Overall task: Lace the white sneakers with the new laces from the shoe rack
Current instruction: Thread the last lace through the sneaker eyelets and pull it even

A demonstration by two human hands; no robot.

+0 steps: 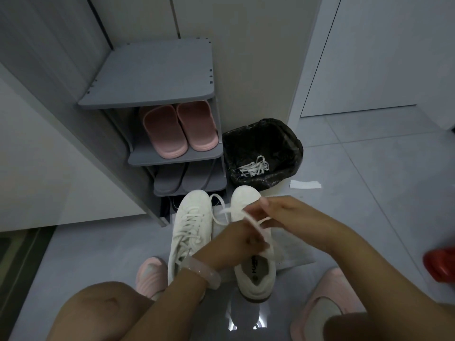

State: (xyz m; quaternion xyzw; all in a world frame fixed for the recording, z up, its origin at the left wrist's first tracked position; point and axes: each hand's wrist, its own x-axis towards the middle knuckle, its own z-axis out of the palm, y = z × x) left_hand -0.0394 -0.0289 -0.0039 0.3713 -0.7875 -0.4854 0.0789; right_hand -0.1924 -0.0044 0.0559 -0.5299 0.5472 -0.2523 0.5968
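Observation:
Two white sneakers stand side by side on the floor before the grey shoe rack [152, 77]. The left sneaker [190, 230] is laced up its front. Over the right sneaker [256, 271] both my hands work a white lace [256, 223]. My left hand [236, 244], with a pale bracelet at its wrist, grips the lace over the sneaker's tongue. My right hand [278, 210] pinches the lace a little higher, and a loose loop of it trails toward the toes. The hands hide the right sneaker's eyelets.
Pink slippers [178, 129] and grey slippers [183, 178] sit on the rack's shelves. A black-lined bin [263, 153] right of the rack holds old white laces [253, 166]. A paper strip [305, 184] lies on the floor. My pink-slippered feet flank the sneakers; a red object [440, 264] lies far right.

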